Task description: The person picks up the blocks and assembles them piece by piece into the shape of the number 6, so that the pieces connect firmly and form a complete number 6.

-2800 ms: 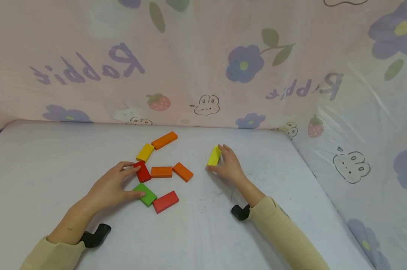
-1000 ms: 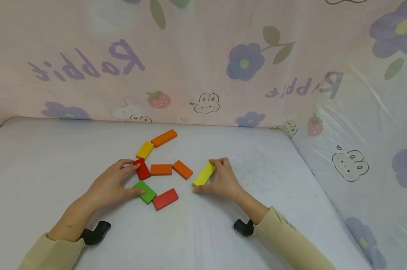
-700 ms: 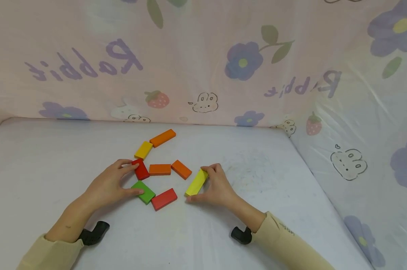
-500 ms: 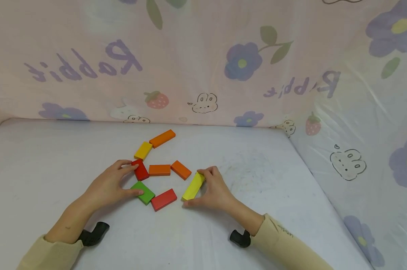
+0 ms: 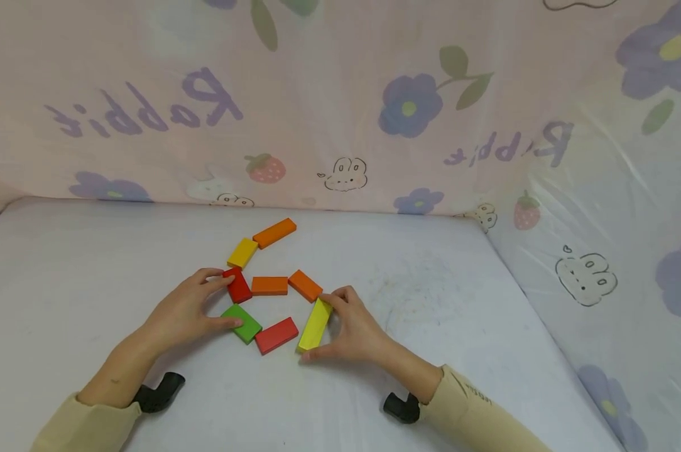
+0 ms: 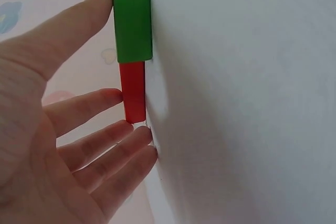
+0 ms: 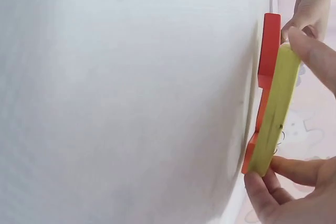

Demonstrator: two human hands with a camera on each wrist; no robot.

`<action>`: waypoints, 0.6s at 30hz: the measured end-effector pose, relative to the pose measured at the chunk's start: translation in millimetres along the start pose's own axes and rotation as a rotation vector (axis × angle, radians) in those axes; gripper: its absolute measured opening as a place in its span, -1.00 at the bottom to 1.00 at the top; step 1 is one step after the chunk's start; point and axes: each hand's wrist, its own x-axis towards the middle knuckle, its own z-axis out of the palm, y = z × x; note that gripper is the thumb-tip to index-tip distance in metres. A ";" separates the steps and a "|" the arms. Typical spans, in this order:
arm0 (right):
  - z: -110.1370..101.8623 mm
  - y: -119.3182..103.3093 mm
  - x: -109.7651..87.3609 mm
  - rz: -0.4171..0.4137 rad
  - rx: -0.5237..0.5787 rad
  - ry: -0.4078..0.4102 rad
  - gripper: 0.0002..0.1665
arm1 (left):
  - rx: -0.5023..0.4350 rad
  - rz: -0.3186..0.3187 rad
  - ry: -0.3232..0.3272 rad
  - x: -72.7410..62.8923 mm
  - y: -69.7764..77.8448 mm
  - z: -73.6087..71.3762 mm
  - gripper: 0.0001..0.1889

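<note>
My right hand (image 5: 354, 329) pinches a long bright yellow block (image 5: 315, 325) by its two ends, thumb at the near end and fingertips at the far end. In the right wrist view the yellow block (image 7: 275, 111) overlaps the red and orange blocks behind it. The far end lies right by an angled orange block (image 5: 305, 285), the near end beside a light red block (image 5: 277, 336). My left hand (image 5: 185, 311) rests its thumb on a green block (image 5: 242, 323) and a fingertip on a dark red block (image 5: 237, 285); the left wrist view shows these fingers fairly straight.
Between the hands lies another orange block (image 5: 269, 286). Farther back, a golden yellow block (image 5: 242, 253) meets a long orange block (image 5: 275, 233). The white table (image 5: 431, 389) ends at a printed curtain (image 5: 295, 113) behind and on the right.
My right hand has carried the yellow block left and toward me, from apart on the right to beside the orange and light red blocks. My left hand has stayed in place.
</note>
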 end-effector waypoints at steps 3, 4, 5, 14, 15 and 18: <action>-0.2 -1.0 -0.6 -0.007 -0.003 0.005 0.15 | -0.002 -0.001 0.000 -0.5 0.1 0.8 -0.21; 0.3 -1.1 -0.6 -0.002 -0.007 0.012 0.15 | -0.001 -0.003 -0.003 -0.9 0.2 0.9 -0.21; 0.9 -1.1 -0.3 0.006 -0.018 0.026 0.16 | 0.001 -0.004 -0.003 -1.2 0.1 1.0 -0.20; 4.8 -8.4 6.6 0.089 -0.049 0.249 0.18 | 0.001 0.004 -0.002 -1.0 -0.8 1.6 -0.20; 5.2 -9.1 7.3 0.096 -0.049 0.259 0.18 | 0.000 0.003 -0.001 -0.9 -0.8 1.6 -0.20; 6.3 -10.5 8.7 0.114 -0.049 0.266 0.15 | -0.003 0.003 0.000 -0.7 -0.3 1.5 -0.20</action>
